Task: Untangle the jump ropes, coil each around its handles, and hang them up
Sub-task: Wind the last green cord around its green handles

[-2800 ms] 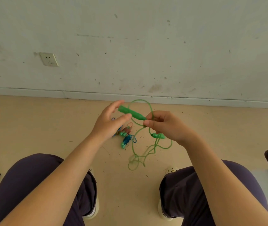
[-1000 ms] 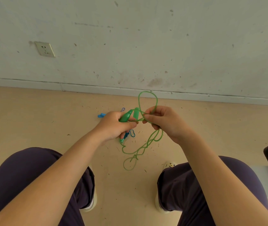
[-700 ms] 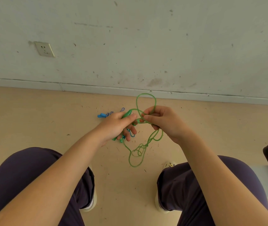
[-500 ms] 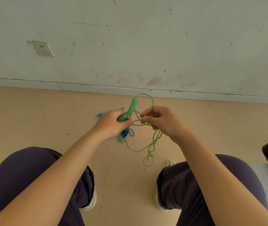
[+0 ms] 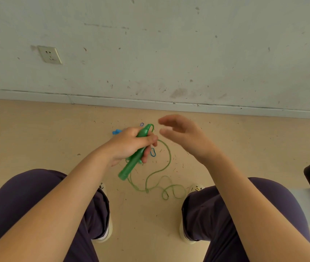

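My left hand (image 5: 129,146) is curled round the green plastic jump-rope handles (image 5: 135,154), gripping them mid-length so that they stand tilted, top end toward the wall and butt end toward my knees; I judge I hold them bundled like this to give the cord a core to coil on; whether one or two handles sit in my fist I cannot tell, though the lower part looks doubled; my right hand (image 5: 180,135) hovers just beside the top end, fingers loosely spread and holding nothing, blurred, ready, I think, to gather cord; the thin green cord (image 5: 166,167) leaves the handle top, curves down and lies in a few loose loops on the tan floor (image 5: 37,137) between my two knees; beyond my left hand lie other ropes, mostly hidden: one blue end piece (image 5: 116,132), one blue loop (image 5: 152,152), one striped tip (image 5: 141,124); their count I cannot tell.
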A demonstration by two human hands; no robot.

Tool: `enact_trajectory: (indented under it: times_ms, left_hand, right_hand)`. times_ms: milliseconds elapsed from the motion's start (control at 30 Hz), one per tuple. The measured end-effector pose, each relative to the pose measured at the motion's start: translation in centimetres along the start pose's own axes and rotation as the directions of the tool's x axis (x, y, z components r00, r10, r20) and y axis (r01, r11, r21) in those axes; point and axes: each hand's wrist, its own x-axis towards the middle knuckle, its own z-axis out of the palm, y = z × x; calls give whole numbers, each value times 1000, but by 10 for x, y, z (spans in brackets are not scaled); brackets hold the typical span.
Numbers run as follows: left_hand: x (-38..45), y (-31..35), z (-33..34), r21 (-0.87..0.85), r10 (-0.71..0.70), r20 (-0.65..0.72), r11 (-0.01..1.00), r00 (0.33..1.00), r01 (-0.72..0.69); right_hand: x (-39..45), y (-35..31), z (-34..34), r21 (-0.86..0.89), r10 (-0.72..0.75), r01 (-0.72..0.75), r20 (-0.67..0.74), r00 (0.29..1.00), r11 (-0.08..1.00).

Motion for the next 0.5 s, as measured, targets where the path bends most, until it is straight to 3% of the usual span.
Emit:
enact_trajectory:
  times_ms: [67, 133, 300, 500]
  left_hand:
    - [-2, 4, -1, -135, 13, 64, 991, 998, -5]
    - [-3, 6, -5, -232, 21, 117, 973, 993, 6]
    - [0, 3, -6, -189, -48, 148, 979, 988, 76]
    - [0, -2, -8, -38, -36, 198, 998, 980, 44]
  right_hand:
    - [-3, -1, 4, 13, 29, -32, 201, 979, 999]
    - [-5, -1, 6, -6, 51, -51, 243, 969, 999]
    - [-6, -3, -2, 97, 37, -53, 155, 987, 994]
    - [-2, -1, -5, 168, 84, -62, -129, 988, 984]
